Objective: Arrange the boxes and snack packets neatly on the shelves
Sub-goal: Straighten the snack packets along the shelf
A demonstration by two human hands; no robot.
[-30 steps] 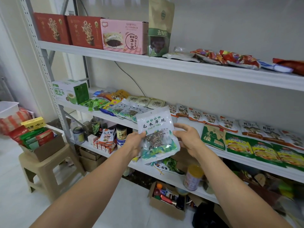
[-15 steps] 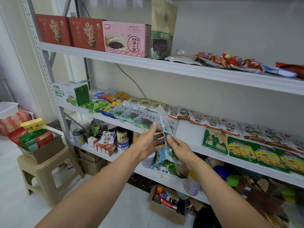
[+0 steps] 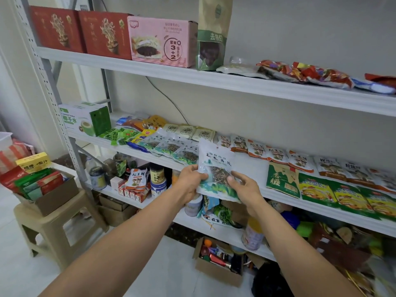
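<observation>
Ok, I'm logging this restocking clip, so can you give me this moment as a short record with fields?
held item: white-and-green snack packet, printed face toward the camera
left hand: grips the packet's left edge
right hand: grips its lower right part
place: in front of the middle shelf, beside a bare patch
to its left: matching packets lying in an overlapped row

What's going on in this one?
A person is stocking shelves. The left hand and right hand both grip a snack packet, holding it upright over the middle shelf, just right of a row of matching packets lying there. The packet is not yet set down.
</observation>
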